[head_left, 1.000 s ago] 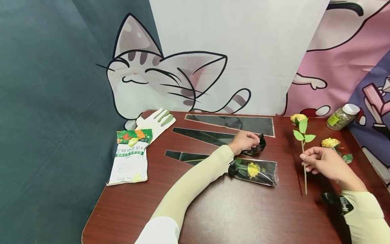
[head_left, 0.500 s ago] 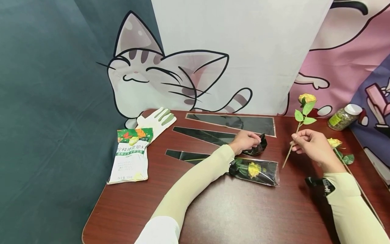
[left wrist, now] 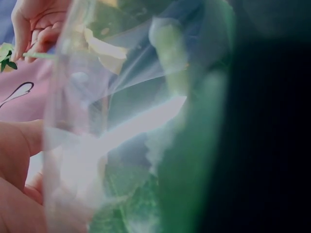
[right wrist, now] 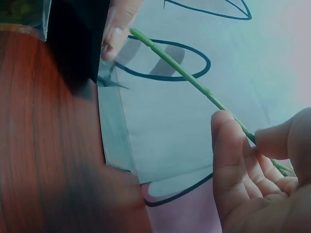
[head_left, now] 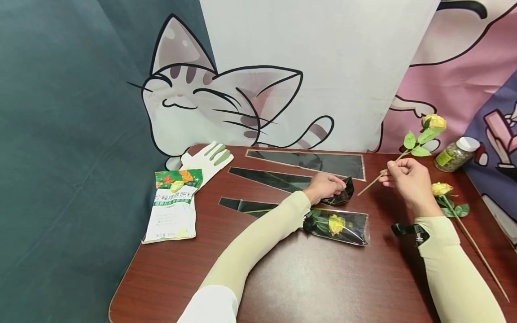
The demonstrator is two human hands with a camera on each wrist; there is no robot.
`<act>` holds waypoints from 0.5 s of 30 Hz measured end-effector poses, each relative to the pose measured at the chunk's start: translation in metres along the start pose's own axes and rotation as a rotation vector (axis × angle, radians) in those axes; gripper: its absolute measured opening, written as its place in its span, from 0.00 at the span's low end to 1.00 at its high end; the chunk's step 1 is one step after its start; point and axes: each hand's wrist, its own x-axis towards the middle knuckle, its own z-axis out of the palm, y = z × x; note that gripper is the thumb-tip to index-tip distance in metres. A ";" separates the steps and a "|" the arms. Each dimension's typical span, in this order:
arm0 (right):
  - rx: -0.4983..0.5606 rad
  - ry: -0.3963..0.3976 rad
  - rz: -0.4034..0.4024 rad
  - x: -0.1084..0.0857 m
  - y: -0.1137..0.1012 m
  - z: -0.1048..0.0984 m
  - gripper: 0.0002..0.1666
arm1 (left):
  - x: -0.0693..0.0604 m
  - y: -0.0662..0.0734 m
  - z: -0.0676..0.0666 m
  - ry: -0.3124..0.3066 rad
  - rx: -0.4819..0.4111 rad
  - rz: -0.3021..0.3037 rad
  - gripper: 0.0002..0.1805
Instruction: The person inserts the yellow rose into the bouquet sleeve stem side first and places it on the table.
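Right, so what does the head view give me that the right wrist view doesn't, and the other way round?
Only the head view shows the yellow bloom of the held rose, an unwrapped rose lying on the table, the jar, the white glove and the printed bag.

Only the right wrist view shows the palm side of the right grip close up; the head view gives mostly its back.

Both show that grip pinching the stem, the left grip at the black wrapper, the table and the cat's striped tail.
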 end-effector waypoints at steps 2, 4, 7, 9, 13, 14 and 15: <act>0.051 0.004 -0.004 0.003 0.002 0.001 0.11 | -0.001 0.001 -0.001 -0.009 -0.005 0.002 0.06; 0.096 0.015 -0.001 0.005 0.004 0.002 0.11 | -0.002 0.001 -0.001 -0.017 -0.009 0.005 0.06; 0.106 0.046 0.004 0.007 0.009 0.004 0.10 | -0.003 0.002 -0.001 -0.020 -0.011 0.013 0.06; 0.094 0.062 0.007 0.008 0.013 0.006 0.11 | -0.003 0.002 -0.001 -0.016 -0.013 0.018 0.06; 0.061 0.063 0.010 0.009 0.023 0.012 0.10 | -0.001 0.001 0.000 -0.002 -0.023 0.021 0.06; 0.046 0.061 0.013 0.008 0.026 0.014 0.10 | 0.000 0.001 0.000 0.002 -0.028 0.018 0.05; 0.045 0.058 0.015 0.008 0.028 0.015 0.10 | 0.000 0.001 0.000 0.005 -0.035 0.013 0.05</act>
